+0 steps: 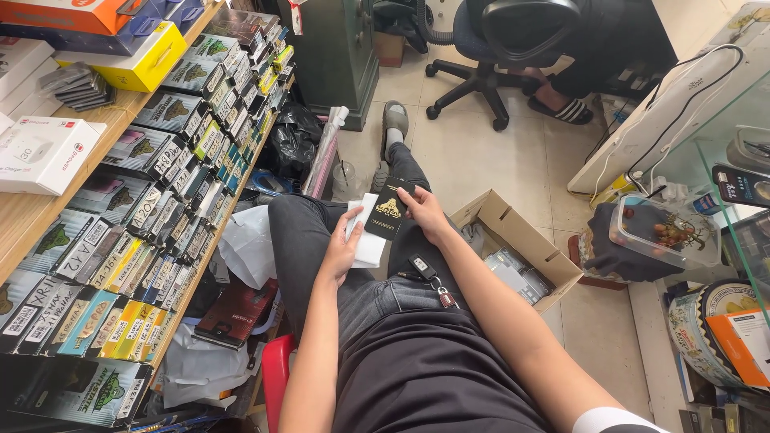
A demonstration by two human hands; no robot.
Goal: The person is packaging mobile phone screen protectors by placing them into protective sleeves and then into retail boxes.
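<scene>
Your right hand (423,212) pinches a small black package (387,212) by its edge, fingers closed on it above your lap. Your left hand (343,240) grips what looks like a white packet (370,244), just beside the black one.

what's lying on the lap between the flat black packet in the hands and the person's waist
In the head view, a black car key fob with a keyring lies on the dark jeans, nearer the waist than the flat black packet held by both hands.
</scene>
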